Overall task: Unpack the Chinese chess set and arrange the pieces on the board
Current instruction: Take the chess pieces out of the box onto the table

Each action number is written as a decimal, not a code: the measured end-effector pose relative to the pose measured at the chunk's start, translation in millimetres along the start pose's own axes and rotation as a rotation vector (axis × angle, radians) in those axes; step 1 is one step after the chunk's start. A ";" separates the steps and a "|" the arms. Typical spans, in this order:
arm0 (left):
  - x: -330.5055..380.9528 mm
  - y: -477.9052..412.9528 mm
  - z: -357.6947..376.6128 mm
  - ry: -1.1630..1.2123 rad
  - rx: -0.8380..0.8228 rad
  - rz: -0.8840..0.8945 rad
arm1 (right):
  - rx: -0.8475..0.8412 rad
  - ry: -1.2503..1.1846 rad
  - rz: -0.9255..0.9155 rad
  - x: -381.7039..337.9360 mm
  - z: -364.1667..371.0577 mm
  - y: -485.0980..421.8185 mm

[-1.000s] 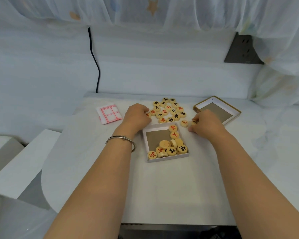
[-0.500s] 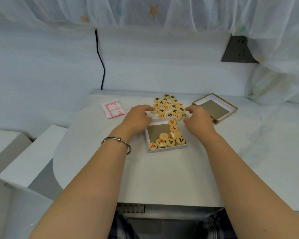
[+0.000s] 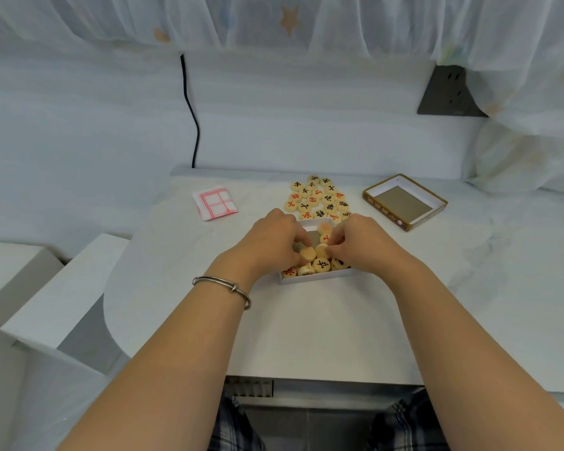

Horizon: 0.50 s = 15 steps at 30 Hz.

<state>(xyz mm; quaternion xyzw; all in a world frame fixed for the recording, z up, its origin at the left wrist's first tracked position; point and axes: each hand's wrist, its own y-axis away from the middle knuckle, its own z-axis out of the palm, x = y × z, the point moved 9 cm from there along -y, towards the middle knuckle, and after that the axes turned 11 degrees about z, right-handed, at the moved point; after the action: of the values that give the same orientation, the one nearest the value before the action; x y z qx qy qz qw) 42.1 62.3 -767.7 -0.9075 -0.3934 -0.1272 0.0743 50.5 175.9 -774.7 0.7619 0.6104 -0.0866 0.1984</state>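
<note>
Hands meet over the small white box (image 3: pixel 316 280) near the middle of the table (image 3: pixel 306 327), both reaching in from the near side. The left hand (image 3: pixel 274 244), a thin metal bangle (image 3: pixel 222 285) on its wrist, has its fingers curled down and pinches a face-down piece (image 3: pixel 307 254). The right hand (image 3: pixel 362 247) is curled the same way and nips the neighbouring piece (image 3: pixel 322 250), the two discs touching edge to edge. More loose pieces (image 3: pixel 321 265) crowd against the box's near wall, some marked in red, some in black, and a patch of its grey floor shows between the hands. Just beyond the box a heap of pieces (image 3: pixel 319 200) lies spread flat on the table, faces up, red and black mixed. The box lid (image 3: pixel 404 201) lies upturned at the far right, apart from the heap. The folded paper board (image 3: pixel 215 203), white with red lines, lies at the far left, not yet opened. A black cable (image 3: pixel 192 118) runs down the wall behind, and a dark socket plate (image 3: pixel 450 92) sits half under a gauzy curtain (image 3: pixel 274 21).
</note>
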 end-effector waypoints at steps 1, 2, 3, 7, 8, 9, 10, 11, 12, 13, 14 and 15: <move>0.9 -1.3 0.5 -0.001 0.000 0.010 | 0.002 -0.005 0.004 0.3 -0.9 -0.8; 1.2 -2.7 1.2 -0.001 -0.002 0.017 | 0.009 -0.010 0.003 -0.2 -2.2 -1.2; 0.9 -4.0 1.8 0.002 -0.003 0.022 | 0.025 -0.019 -0.001 -0.9 -4.5 -1.6; -8.4 -5.2 -1.2 0.051 0.001 -0.009 | 0.221 -0.027 -0.034 -2.4 -23.6 -1.6; -12.2 -5.6 -1.5 0.065 -0.002 -0.023 | 0.255 -0.002 -0.058 -4.2 -25.6 -1.8; -15.4 -5.8 -0.9 0.069 -0.013 -0.035 | 0.258 0.023 -0.090 -7.0 -24.5 -1.9; -18.6 -6.0 0.5 0.063 -0.027 -0.048 | 0.233 0.042 -0.125 -10.2 -20.0 -2.2; -22.0 -6.1 2.2 0.051 -0.039 -0.060 | 0.205 0.057 -0.159 -14.5 -14.0 -2.4; -24.5 -6.3 3.3 0.041 -0.043 -0.069 | 0.186 0.072 -0.187 -18.1 -8.6 -2.2; -26.9 -6.7 4.2 0.034 -0.045 -0.076 | 0.185 0.090 -0.209 -21.6 -4.6 -2.4; -28.6 -7.2 5.2 0.025 -0.045 -0.080 | 0.202 0.109 -0.230 -24.7 -2.2 -2.6; -29.0 -7.8 5.3 0.013 -0.045 -0.079 | 0.229 0.126 -0.250 -27.6 -1.4 -3.0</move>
<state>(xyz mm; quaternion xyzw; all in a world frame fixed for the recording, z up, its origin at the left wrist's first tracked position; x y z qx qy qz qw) 18.2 48.8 -780.9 -0.8918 -0.4254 -0.1450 0.0512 40.8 152.3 -763.6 0.7017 0.6977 -0.1317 0.0594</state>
